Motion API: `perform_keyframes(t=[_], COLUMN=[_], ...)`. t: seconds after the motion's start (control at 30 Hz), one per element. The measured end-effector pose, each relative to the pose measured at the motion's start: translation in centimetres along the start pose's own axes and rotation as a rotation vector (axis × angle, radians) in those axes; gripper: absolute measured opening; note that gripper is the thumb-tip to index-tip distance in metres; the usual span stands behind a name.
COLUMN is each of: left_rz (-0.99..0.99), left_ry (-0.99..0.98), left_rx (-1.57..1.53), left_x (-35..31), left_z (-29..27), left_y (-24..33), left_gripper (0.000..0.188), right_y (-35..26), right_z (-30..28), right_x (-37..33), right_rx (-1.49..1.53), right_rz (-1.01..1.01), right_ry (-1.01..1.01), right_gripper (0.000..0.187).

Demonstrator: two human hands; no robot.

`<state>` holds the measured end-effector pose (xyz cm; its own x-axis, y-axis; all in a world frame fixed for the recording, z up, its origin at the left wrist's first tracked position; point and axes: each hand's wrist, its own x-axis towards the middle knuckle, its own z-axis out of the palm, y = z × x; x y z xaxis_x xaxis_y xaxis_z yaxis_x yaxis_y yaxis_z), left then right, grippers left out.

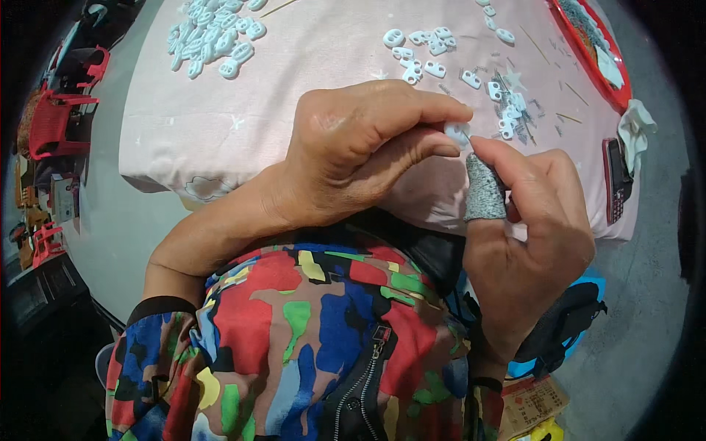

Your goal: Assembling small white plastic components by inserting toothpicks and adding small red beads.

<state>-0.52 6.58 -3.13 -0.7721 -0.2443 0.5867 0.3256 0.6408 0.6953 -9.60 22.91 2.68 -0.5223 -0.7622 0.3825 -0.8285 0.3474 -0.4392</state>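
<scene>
My left hand (360, 140) pinches a small white plastic piece (457, 132) between thumb and index finger, above the table's near edge. Close against that piece, my right hand (533, 213) has its index finger and thumb pressed together. A grey knitted sleeve (484, 189) covers the right thumb. Whatever is between the right fingertips is too small to make out. Beyond the hands lie loose white plastic parts with holes (435, 69) and more of them (509, 117) among scattered tiny grey springs (533, 109).
A large heap of white oval pieces (209, 37) lies at the far left of the pink tablecloth (294, 51). Thin wooden sticks (570, 117) are scattered at right. A red tray (614, 84), a white cloth (636, 132) and a dark keypad phone (614, 180) lie along the right edge.
</scene>
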Motion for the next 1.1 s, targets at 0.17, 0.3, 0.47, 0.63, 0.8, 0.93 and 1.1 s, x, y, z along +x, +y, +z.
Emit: perform_keyframes(t=[0.17, 0.3, 0.47, 0.63, 0.8, 0.93, 1.1], left_rz=[0.086, -0.136, -0.533, -0.546, -0.513, -0.454, -0.458], left_ry=[0.016, 0.016, 0.033, 0.026, 0.019, 0.017, 0.034], left_rx=[0.101, -0.019, -0.66, -0.704, -0.622, -0.484, -0.46], left_x=[0.1, -0.1, 0.2, 0.2, 0.1, 0.0, 0.1], left_z=[-0.1, -0.1, -0.1, 0.0, 0.0, 0.2, 0.2], left_y=[-0.1, 0.6, 1.0, 0.8, 0.9, 0.8, 0.9], left_gripper=[0.024, 0.026, 0.026, 0.026, 0.026, 0.026, 0.025], right_y=[0.0, 0.0, 0.8, 0.7, 0.3, 0.5, 0.5], right_z=[0.1, -0.3, -0.4, -0.4, -0.4, 0.0, 0.5], right_x=[0.2, -0.3, -0.3, -0.1, 0.6, 0.8, 0.9], right_rx=[0.0, 0.256, 0.35, 0.357, 0.303, 0.292, 0.245], right_rz=[-0.025, 0.069, 0.091, 0.122, 0.113, 0.097, 0.087], right_ry=[0.004, 0.027, 0.065, 0.048, 0.007, 0.019, 0.055], right_gripper=[0.03, 0.023, 0.02, 0.02, 0.022, 0.025, 0.023])
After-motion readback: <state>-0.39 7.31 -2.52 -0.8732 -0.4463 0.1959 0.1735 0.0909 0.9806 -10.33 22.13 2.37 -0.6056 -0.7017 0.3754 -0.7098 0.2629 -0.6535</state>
